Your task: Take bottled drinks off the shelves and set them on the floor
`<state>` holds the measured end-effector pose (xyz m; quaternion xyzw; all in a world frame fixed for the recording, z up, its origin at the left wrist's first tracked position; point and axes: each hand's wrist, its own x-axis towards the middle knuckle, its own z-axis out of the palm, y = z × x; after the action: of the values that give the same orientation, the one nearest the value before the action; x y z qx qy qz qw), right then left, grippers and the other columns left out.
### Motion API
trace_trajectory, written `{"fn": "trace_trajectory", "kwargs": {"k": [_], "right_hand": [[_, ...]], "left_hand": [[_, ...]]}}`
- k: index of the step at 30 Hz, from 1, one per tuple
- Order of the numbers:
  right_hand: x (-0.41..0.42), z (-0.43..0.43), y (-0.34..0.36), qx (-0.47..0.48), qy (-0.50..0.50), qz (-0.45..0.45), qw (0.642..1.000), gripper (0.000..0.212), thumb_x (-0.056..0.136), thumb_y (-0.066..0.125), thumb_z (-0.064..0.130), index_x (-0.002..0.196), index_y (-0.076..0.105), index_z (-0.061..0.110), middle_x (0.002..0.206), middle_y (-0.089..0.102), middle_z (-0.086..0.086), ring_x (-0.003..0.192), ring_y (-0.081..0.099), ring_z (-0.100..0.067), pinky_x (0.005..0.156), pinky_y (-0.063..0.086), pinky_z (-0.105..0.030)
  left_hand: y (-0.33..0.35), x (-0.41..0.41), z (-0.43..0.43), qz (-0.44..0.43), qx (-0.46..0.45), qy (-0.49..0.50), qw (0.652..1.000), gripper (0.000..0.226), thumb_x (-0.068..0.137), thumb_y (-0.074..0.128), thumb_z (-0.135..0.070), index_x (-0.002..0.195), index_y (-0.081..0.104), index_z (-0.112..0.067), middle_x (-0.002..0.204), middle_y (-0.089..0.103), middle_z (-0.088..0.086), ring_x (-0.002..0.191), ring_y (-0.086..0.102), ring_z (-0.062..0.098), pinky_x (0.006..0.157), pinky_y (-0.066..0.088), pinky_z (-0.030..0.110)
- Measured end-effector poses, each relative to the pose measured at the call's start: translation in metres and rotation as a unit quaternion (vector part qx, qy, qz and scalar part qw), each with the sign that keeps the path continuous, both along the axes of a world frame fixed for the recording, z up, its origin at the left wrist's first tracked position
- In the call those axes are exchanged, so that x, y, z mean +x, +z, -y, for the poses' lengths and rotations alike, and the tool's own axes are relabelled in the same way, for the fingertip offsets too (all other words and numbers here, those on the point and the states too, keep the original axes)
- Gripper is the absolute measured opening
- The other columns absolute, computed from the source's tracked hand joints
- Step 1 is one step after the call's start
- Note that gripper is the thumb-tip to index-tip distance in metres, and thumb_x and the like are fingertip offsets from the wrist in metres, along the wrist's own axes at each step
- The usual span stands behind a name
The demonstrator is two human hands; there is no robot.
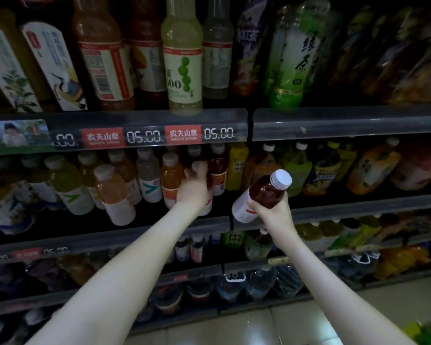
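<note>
My right hand (271, 209) grips a dark red-brown tea bottle (264, 192) with a white cap and white label, tilted in front of the middle shelf. My left hand (194, 185) reaches into the middle shelf (110, 235) and wraps round a dark red bottle (208, 206) standing there, most of which the hand hides. An orange drink bottle (170, 175) stands just left of that hand, and another dark red bottle (218, 168) stands behind it.
The upper shelf (135, 118) holds tall bottles, among them a pale green one (183, 58). Lower shelves (110, 290) carry water and dark drinks. A strip of light tiled floor (296, 319) lies below the shelving at the lower right.
</note>
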<state>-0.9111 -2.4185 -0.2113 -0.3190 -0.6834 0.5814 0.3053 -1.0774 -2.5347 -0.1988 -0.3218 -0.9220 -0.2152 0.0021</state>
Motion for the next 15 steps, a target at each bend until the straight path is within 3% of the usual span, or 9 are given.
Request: {"fn": "trace_trajectory", "kwargs": {"k": [6,9,15], "right_hand": [[-0.049,0.006,-0.014,-0.007,0.034,-0.031,0.999,0.074,0.076,0.080,0.013,0.136,0.037,0.009,0.123,0.056,-0.001,0.112,0.055,-0.012,0.089,0.042,-0.022],[-0.075,0.008,-0.021,-0.010,0.059,-0.014,0.998,0.072,0.075,0.081,0.021,0.134,0.041,0.009,0.128,0.058,-0.004,0.117,0.057,-0.016,0.092,0.045,-0.024],[-0.111,0.013,-0.025,0.036,0.112,0.088,0.989,0.056,0.082,0.075,0.031,0.127,0.050,0.012,0.122,0.060,-0.009,0.112,0.057,-0.028,0.083,0.042,-0.028]], "left_hand": [[-0.004,0.028,0.031,0.015,0.043,0.064,0.997,0.059,0.096,0.053,-0.028,0.140,0.016,-0.017,0.131,0.037,0.021,0.102,0.055,0.040,0.070,0.047,0.037],[0.010,0.005,0.034,0.038,0.039,0.044,0.998,0.073,0.091,0.062,-0.027,0.146,0.016,-0.016,0.134,0.046,0.018,0.110,0.056,0.039,0.081,0.049,0.039],[0.011,0.000,0.019,0.039,0.017,0.029,0.999,0.072,0.090,0.063,-0.027,0.146,0.019,-0.017,0.129,0.048,0.020,0.103,0.057,0.040,0.080,0.051,0.046]]}}
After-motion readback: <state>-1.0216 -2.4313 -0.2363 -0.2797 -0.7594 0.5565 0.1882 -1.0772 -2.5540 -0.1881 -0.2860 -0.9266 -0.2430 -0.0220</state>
